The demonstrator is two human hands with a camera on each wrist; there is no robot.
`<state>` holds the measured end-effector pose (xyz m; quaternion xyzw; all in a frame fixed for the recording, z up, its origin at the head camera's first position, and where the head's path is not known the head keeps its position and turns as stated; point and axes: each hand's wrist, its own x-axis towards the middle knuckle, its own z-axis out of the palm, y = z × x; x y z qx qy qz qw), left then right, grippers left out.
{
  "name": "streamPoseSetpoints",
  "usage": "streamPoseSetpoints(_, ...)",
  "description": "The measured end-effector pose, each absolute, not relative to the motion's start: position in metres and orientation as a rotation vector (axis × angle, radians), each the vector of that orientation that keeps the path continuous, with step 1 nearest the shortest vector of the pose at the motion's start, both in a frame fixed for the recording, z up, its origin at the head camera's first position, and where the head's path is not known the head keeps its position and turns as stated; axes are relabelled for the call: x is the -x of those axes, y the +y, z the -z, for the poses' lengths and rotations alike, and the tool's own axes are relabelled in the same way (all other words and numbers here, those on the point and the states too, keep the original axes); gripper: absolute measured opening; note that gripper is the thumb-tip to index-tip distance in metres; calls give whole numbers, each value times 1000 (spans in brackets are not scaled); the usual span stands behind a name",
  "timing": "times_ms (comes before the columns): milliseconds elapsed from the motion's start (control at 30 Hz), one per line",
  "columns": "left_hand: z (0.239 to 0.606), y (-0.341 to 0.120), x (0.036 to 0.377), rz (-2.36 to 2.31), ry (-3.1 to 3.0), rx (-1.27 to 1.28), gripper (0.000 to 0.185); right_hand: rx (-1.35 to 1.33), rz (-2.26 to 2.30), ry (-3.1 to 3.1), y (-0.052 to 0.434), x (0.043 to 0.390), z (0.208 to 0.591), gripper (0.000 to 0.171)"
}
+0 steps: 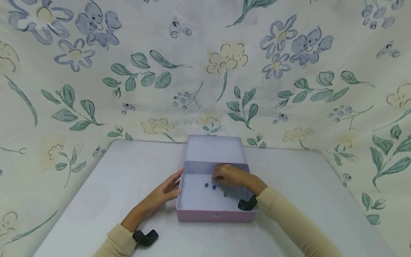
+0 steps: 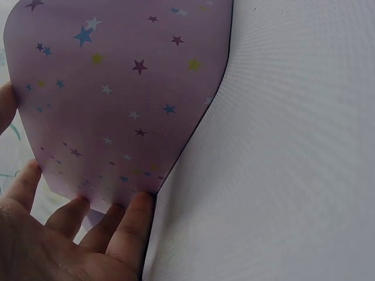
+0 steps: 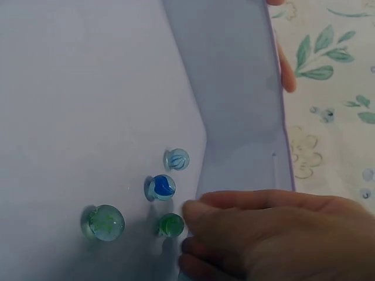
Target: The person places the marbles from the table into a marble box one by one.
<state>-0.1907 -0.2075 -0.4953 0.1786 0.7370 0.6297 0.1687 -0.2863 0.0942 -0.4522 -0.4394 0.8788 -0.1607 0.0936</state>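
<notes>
A shallow pink hinged box [image 1: 209, 216] stands with its lid [image 1: 214, 150] tipped back. My left hand [image 1: 167, 187] holds the box's left side; in the left wrist view its fingertips press the star-patterned outside [image 2: 123, 88]. My right hand [image 1: 229, 175] is inside the box near the back, fingers curled at a small green marble [image 3: 171, 225], which they appear to pinch at its edge. Beside it on the box floor lie a blue-swirled marble [image 3: 162, 187], a pale blue striped marble [image 3: 177, 159] and a larger clear green marble [image 3: 106, 223]. The right palm is hidden.
The box rests on a white table [image 1: 135, 167]. A floral cloth [image 1: 199, 71] hangs behind and to both sides. A dark band [image 1: 146, 237] is on the left wrist, and another dark band [image 1: 248, 204] on the right wrist overlaps the box's front right corner.
</notes>
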Motion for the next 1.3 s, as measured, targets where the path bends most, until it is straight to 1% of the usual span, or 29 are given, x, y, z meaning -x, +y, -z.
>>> streamPoseSetpoints(167,496,-206,190,-1784,2100,-507,69,1310,586,2569,97,287,442,20)
streamPoseSetpoints(367,494,-207,190,-1784,2115,-501,69,1333,672,2555,109,283,420,22)
streamPoseSetpoints(533,494,-208,190,-1790,2112,-501,69,1331,731,2560,130,276,404,22)
streamPoseSetpoints(800,496,-208,190,-1796,2097,-505,69,1336,800,2642,174,262,391,23)
streamPoseSetpoints(1000,494,-208,192,-1799,2097,-505,69,1254,861,2694,206,251,391,23)
streamPoseSetpoints(1300,496,-207,192,-1781,2105,-518,69,1097,880,2730,238,237,411,25)
